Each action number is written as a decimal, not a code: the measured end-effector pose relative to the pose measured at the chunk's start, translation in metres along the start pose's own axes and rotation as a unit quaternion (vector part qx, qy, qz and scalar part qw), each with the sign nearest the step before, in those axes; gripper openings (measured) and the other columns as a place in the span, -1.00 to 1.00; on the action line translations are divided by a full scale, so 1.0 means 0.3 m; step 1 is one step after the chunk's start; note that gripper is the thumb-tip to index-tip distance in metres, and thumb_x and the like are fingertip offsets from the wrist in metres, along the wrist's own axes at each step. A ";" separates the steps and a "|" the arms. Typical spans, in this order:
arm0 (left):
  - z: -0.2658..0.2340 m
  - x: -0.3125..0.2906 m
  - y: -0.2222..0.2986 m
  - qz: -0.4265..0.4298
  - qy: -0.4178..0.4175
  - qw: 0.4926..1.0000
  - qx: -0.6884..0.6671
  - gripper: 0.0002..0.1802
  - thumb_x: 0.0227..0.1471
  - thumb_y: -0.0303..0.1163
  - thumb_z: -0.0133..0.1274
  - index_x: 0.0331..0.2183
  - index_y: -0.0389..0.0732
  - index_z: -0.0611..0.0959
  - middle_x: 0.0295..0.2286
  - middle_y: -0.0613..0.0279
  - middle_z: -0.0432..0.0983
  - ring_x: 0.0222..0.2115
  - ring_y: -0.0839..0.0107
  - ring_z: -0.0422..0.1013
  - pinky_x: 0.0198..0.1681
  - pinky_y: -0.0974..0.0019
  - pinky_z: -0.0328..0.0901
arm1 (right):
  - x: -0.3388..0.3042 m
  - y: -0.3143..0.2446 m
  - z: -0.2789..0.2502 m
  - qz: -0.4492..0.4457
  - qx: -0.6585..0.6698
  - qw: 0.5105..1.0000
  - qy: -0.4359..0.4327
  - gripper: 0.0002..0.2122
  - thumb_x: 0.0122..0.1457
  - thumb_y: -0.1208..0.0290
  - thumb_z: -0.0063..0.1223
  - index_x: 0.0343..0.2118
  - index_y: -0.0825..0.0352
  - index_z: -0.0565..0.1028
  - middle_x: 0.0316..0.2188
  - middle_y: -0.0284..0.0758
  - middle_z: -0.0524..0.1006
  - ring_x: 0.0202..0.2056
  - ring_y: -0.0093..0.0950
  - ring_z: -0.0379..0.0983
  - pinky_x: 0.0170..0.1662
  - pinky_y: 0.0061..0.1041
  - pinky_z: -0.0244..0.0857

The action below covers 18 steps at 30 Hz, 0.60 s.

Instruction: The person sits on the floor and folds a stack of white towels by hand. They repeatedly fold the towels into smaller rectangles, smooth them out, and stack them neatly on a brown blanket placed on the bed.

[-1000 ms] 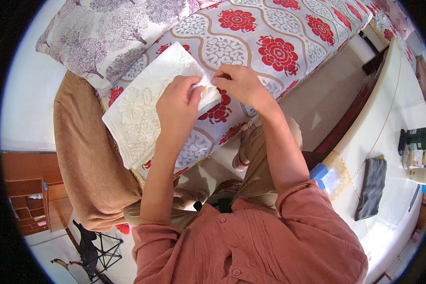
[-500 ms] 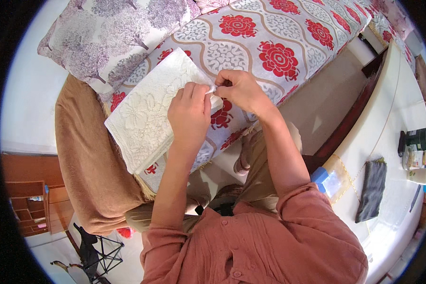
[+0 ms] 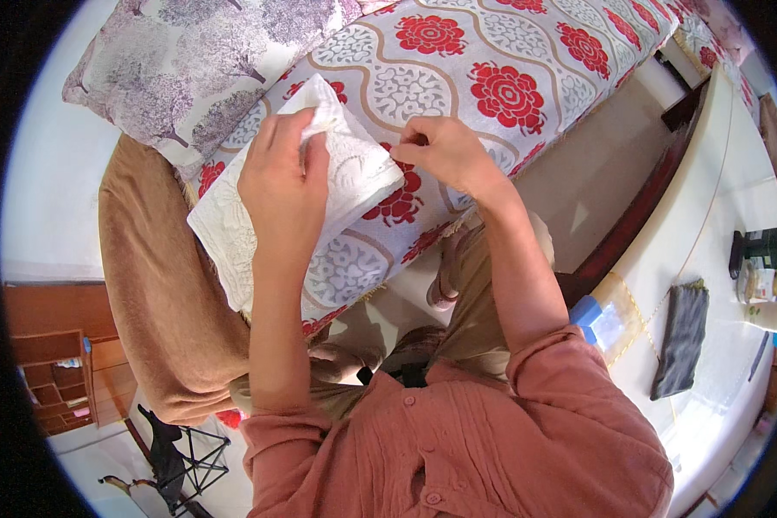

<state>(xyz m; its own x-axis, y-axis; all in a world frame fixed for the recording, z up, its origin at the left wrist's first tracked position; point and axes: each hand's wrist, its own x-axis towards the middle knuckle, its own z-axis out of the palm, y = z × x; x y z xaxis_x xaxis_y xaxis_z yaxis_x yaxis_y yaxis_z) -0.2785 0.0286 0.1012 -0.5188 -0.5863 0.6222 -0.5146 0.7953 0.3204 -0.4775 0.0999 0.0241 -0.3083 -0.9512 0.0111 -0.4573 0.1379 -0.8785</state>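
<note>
Red-flowered patterned bedspread [image 3: 509, 78] under a tree-print pillow [image 3: 190, 60], folded white embossed cloth [image 3: 354, 173] lying on it, left hand [image 3: 281, 186] pressed flat on the cloth with fingers curled over its far edge, right hand [image 3: 445, 151] loosely curled just beside the cloth's right corner, brown blanket [image 3: 164, 302] at left.

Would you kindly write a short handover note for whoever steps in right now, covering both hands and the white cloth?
Left hand: lies flat on the white embossed cloth, fingers gripping its far corner.
Right hand: pinching at the cloth's right edge.
Cloth: folded into a rectangle, lying on the red-flowered cover, beside the tree-print pillow.
Done: cloth is folded over.
Left: it remains in hand, not set aside.
</note>
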 end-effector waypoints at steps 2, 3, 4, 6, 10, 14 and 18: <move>0.014 -0.006 0.016 0.070 -0.055 0.995 0.045 -0.74 0.06 -0.47 0.16 -0.15 -0.19 0.64 -0.26 0.12 0.56 -0.30 0.10 0.51 -0.22 0.16 0.38 | -0.002 0.005 0.009 0.000 0.005 1.000 -0.025 -0.82 0.09 0.40 0.19 -0.32 0.42 0.59 -0.53 -0.28 0.58 -0.48 -0.59 0.44 -0.37 -0.53 0.34; 0.035 -0.025 0.018 0.078 -0.098 0.989 0.073 -0.74 0.06 -0.46 0.17 -0.15 -0.20 0.65 -0.26 0.13 0.56 -0.29 0.10 0.51 -0.22 0.16 0.38 | 0.000 -0.001 0.018 -0.005 0.008 0.999 -0.039 -0.81 0.09 0.40 0.18 -0.31 0.42 0.58 -0.53 -0.26 0.58 -0.49 -0.59 0.45 -0.38 -0.53 0.35; 0.061 -0.047 0.015 0.085 -0.143 0.981 0.099 -0.74 0.05 -0.45 0.18 -0.15 -0.21 0.65 -0.26 0.13 0.56 -0.29 0.09 0.51 -0.22 0.16 0.39 | 0.004 0.005 0.030 -0.017 0.013 0.999 -0.039 -0.81 0.09 0.39 0.19 -0.32 0.42 0.58 -0.54 -0.27 0.58 -0.49 -0.58 0.45 -0.38 -0.52 0.35; 0.102 -0.082 -0.004 0.050 -0.136 0.988 0.052 -0.72 0.04 -0.44 0.20 -0.16 -0.23 0.64 -0.28 0.13 0.56 -0.29 0.10 0.51 -0.22 0.16 0.39 | 0.015 0.023 0.051 -0.039 0.021 0.998 -0.038 -0.81 0.09 0.38 0.19 -0.33 0.43 0.58 -0.54 -0.29 0.57 -0.50 -0.58 0.46 -0.39 -0.52 0.35; 0.110 -0.094 -0.019 -0.014 -0.069 0.997 -0.028 -0.74 0.05 -0.44 0.21 -0.17 -0.24 0.65 -0.32 0.14 0.55 -0.36 0.23 0.50 -0.28 0.26 0.37 | 0.029 0.038 0.056 -0.029 0.103 0.994 -0.027 -0.83 0.11 0.40 0.16 -0.35 0.43 0.57 -0.55 -0.34 0.56 -0.50 -0.60 0.43 -0.39 -0.53 0.33; 0.064 -0.053 -0.014 -0.040 -0.010 0.998 -0.052 -0.75 0.05 -0.47 0.22 -0.17 -0.24 0.65 -0.34 0.17 0.54 -0.40 0.30 0.47 -0.34 0.29 0.35 | 0.020 0.012 0.068 -0.026 0.114 0.993 -0.020 -0.82 0.08 0.35 0.16 -0.35 0.37 0.60 -0.48 -0.24 0.60 -0.42 -0.39 0.51 -0.27 -0.41 0.38; 0.044 -0.041 -0.009 0.024 0.037 0.999 0.012 -0.75 0.03 -0.46 0.21 -0.17 -0.18 0.65 -0.33 0.19 0.54 -0.34 0.17 0.49 -0.29 0.17 0.38 | 0.016 0.004 0.058 -0.025 0.083 0.996 -0.017 -0.82 0.03 0.36 0.21 -0.37 0.37 0.60 -0.50 -0.22 0.60 -0.43 -0.38 0.52 -0.28 -0.39 0.39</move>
<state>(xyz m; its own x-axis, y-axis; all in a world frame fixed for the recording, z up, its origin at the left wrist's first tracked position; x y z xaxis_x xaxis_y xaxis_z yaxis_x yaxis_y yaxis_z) -0.2796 0.0317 0.0832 -0.4918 -0.5337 0.6880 -0.5071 0.8179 0.2719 -0.4650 0.0908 0.0147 -0.2592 -0.9649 0.0429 -0.3270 0.0459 -0.9439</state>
